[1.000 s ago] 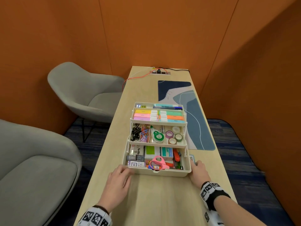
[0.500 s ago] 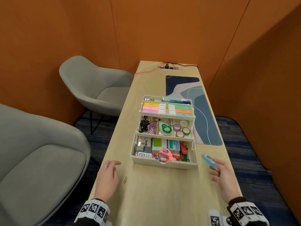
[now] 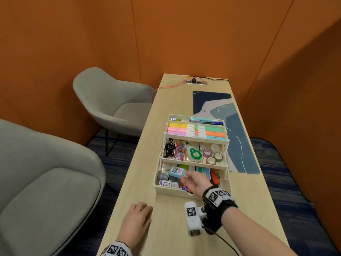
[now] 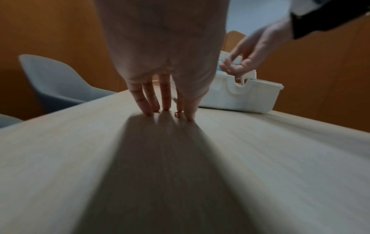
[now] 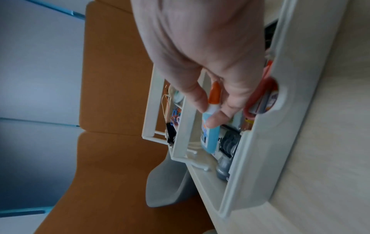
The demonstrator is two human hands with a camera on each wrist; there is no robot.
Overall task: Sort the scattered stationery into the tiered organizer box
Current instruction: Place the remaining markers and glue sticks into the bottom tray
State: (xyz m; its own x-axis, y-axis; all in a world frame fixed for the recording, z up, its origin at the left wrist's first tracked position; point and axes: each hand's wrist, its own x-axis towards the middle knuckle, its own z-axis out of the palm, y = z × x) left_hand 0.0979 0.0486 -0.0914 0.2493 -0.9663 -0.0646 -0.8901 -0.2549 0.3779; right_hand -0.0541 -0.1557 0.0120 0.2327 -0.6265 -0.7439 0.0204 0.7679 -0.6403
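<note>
The cream tiered organizer box [image 3: 170, 190] stands open on the wooden table, its three tiers filled with stationery. My right hand [image 3: 184, 177] reaches into the bottom tier and pinches a blue glue bottle [image 3: 176, 172] with an orange cap between thumb and fingers. In the right wrist view the glue bottle [image 5: 210, 137] hangs from the right hand [image 5: 208, 113] just above the items in the organizer box [image 5: 260, 158]. My left hand [image 4: 170, 112] rests its straight fingertips on the table around a small red paper clip [image 4: 177, 114]. The left hand [image 3: 145, 211] hides the clip in the head view.
Two grey armchairs [image 3: 114, 108] [image 3: 46, 182] stand left of the narrow table. A blue patterned desk mat [image 3: 238, 145] lies behind the box on the right. A power socket [image 3: 195, 81] with cables sits at the far end. Orange walls close in all round.
My right hand has carried the blue glue bottle from the right of the box to over its bottom tier. My left hand has come down onto the red paper clip.
</note>
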